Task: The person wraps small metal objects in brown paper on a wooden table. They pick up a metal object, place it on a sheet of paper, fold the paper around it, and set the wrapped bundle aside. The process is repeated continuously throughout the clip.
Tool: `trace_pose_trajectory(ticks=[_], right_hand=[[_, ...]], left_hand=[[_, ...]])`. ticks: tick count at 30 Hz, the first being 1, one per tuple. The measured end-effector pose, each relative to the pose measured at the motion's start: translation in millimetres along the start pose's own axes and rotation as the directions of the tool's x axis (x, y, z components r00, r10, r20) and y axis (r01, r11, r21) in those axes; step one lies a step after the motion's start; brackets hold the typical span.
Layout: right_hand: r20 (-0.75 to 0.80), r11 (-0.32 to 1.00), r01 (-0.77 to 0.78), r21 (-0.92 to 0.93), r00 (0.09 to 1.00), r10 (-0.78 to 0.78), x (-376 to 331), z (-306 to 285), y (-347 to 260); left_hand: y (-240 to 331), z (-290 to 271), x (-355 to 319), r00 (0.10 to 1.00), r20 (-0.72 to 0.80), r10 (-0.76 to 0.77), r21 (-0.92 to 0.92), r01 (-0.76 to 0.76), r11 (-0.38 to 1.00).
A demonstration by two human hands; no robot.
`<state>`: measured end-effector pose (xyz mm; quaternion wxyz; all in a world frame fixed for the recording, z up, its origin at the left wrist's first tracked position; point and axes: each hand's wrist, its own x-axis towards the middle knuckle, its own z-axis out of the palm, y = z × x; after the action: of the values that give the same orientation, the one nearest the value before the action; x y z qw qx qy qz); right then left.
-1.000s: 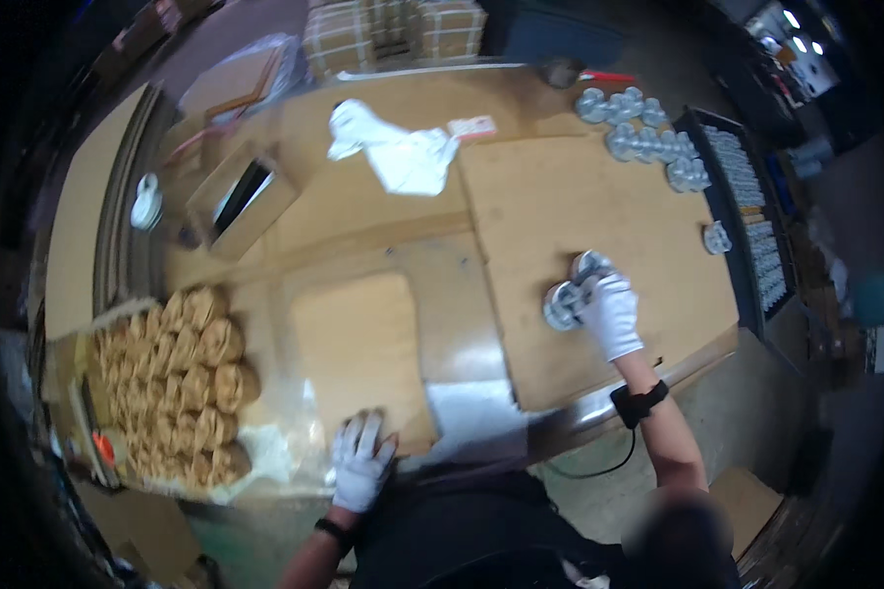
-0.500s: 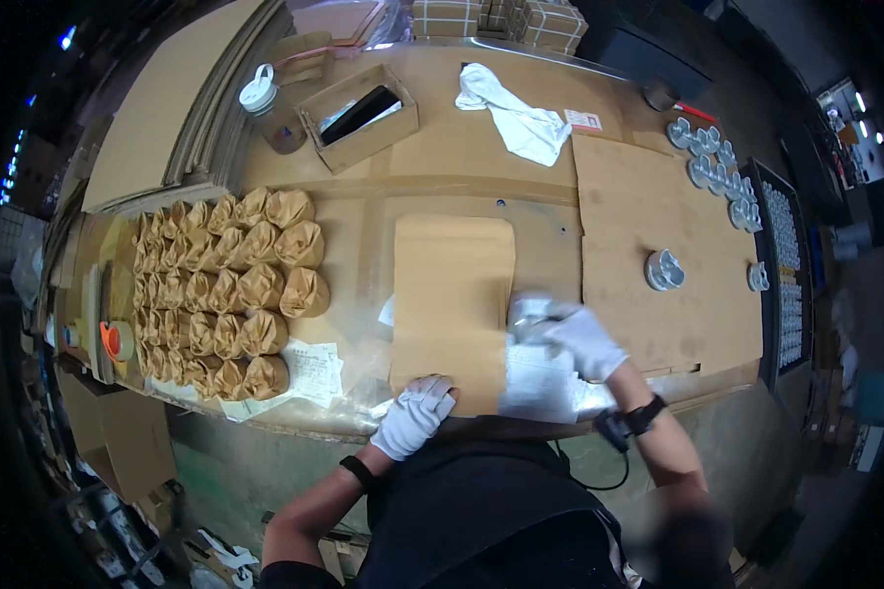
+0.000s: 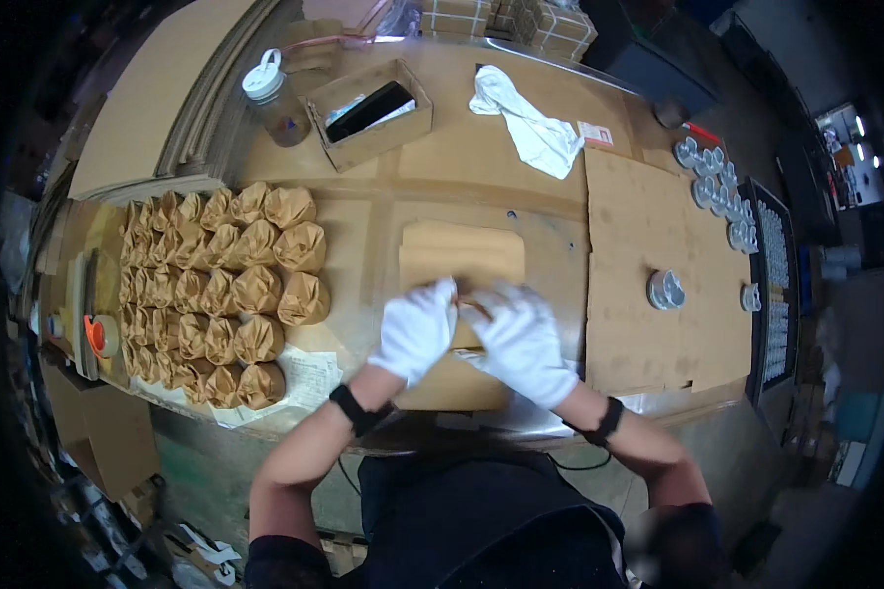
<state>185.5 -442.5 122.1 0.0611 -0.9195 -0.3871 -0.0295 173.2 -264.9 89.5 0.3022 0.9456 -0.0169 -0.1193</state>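
A stack of brown paper sheets (image 3: 459, 260) lies on the workbench (image 3: 550, 250) straight ahead of the person, its long axis running away from the body, and both gloved hands are laid on its near half. The left hand (image 3: 417, 329) and the right hand (image 3: 521, 339) are brought together at the middle of the sheet, fingertips almost touching, with something small and brownish (image 3: 473, 306) pinched or covered between them (whether it is a paper fold or a part being wrapped cannot be told, since the gloves hide it). The fingers of both hands are curled down and inward rather than spread flat; how tight the hold is cannot be judged. Neither hand is clearly nearer: the thing sits between them. To the left, well apart, rows of twisted brown paper bundles (image 3: 236, 290) are ranked on a sheet of white paper. To the right, on a cardboard sheet (image 3: 648, 226), a round metal part (image 3: 665, 290) stands alone, with more metal parts (image 3: 712, 182) grouped nearer the far right corner. Farther back are seen a white cloth (image 3: 530, 123), an open cardboard box (image 3: 368, 113) and a plastic bottle (image 3: 273, 98). Nothing stands between the hands and the sheet.
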Motion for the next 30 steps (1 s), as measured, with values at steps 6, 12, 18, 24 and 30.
trace_pose_trajectory(ticks=[6,12,18,24,30], right_hand=[[0.455,0.970,-0.124,0.208,0.890,0.016,31,34,38],[0.137,1.000,-0.017,0.024,0.990,0.014,52,21,54],[-0.156,0.946,-0.104,0.309,0.975,0.158,45,79,44],[-0.277,0.925,-0.157,0.347,0.925,0.261,33,88,28],[-0.204,0.944,0.054,0.325,0.979,0.014,26,84,59]], left_hand=[[-16,4,4,0.825,-0.153,0.544,0.353,-0.468,0.810],[-36,-26,66,0.969,0.068,0.237,0.110,-0.243,0.964],[-48,28,44,0.816,-0.299,0.495,0.518,-0.297,0.802],[-22,23,37,0.959,-0.151,-0.242,-0.249,0.200,0.948],[-15,78,30,0.867,-0.358,-0.347,-0.622,0.056,0.781]])
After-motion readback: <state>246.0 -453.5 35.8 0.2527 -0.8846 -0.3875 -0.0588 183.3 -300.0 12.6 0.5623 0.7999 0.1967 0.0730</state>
